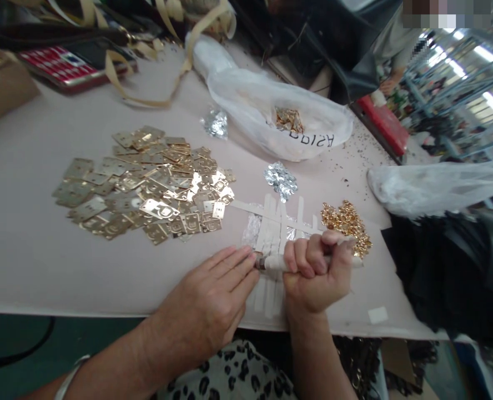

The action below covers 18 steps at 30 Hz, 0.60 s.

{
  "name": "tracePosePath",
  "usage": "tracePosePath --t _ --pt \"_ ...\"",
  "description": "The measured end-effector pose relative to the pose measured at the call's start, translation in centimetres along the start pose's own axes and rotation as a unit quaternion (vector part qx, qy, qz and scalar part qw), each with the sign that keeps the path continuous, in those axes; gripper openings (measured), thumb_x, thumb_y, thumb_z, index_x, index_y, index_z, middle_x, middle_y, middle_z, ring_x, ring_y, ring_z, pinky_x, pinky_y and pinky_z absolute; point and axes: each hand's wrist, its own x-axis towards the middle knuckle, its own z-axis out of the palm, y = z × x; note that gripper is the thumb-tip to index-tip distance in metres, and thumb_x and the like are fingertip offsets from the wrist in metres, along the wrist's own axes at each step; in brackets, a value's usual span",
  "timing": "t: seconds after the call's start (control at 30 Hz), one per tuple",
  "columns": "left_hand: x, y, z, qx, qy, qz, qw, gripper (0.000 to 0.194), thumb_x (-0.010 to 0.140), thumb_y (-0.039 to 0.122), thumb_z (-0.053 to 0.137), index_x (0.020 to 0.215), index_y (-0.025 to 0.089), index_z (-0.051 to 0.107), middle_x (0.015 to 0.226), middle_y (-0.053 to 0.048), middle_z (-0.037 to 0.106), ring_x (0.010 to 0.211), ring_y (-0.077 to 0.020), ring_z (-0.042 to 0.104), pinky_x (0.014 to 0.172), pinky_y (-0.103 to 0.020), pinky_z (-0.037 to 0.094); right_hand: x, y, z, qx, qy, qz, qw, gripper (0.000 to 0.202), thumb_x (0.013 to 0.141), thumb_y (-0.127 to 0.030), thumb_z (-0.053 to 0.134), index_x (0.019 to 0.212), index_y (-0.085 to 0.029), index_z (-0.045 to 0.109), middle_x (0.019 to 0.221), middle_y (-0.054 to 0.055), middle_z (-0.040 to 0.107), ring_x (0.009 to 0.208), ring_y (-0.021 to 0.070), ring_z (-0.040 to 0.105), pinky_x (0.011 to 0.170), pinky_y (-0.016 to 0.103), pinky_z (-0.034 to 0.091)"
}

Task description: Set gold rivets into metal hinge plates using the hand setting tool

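Note:
My right hand [319, 269] is closed in a fist around a white-wrapped tool handle [273, 262] that lies sideways, its dark tip pointing left. My left hand [211, 300] lies flat on the table with fingers together, its fingertips touching the tool's tip. Both hands rest over a patch of white tape strips [271, 222] stuck to the table. A spread of gold metal plates [146, 183] lies to the upper left of my hands. A small heap of gold fittings [346, 222] sits just behind my right hand.
Two small piles of silver pieces [280, 179] [215, 122] lie farther back. A white plastic bag [271, 111] holds more gold parts. Another plastic bag [438, 183] and black material [450, 272] lie at right. A red calculator [63, 64] and beige straps [146, 100] are at the back.

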Motion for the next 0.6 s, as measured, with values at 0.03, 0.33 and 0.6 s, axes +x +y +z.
tracePosePath --t 0.03,0.33,0.6 --pt "0.1 0.0 -0.1 -0.001 0.003 0.0 1.0 0.035 0.092 0.01 0.044 0.116 0.011 0.07 0.13 -0.01 0.068 0.126 -0.024 0.06 0.112 -0.043 0.048 -0.2 -0.1 0.4 -0.011 -0.028 -0.01 1.0 0.026 0.098 -0.039 0.053 0.082 -0.024 0.067 0.047 -0.012 0.018 0.034 0.0064 0.017 0.035 0.019 0.025" --pt "0.1 0.0 -0.1 0.02 0.0 0.017 1.0 0.033 0.094 0.012 0.046 0.117 0.01 0.069 0.13 -0.011 0.068 0.125 -0.0251 0.061 0.11 -0.044 0.05 0.2 -0.6 -0.7 -0.038 -0.021 -0.014 0.999 0.03 0.1 -0.041 0.047 0.078 -0.025 0.061 0.046 -0.012 0.016 0.034 0.0071 0.013 0.034 0.02 0.024" --pt "0.3 0.2 -0.2 0.016 0.008 0.012 1.0 0.033 0.094 0.013 0.044 0.114 0.009 0.07 0.129 -0.012 0.068 0.123 -0.0265 0.062 0.108 -0.045 0.052 0.3 -0.5 0.4 -0.058 -0.061 -0.011 0.996 0.028 0.098 -0.039 0.052 0.077 -0.024 0.063 0.046 -0.012 0.019 0.033 0.0062 0.017 0.034 0.019 0.024"
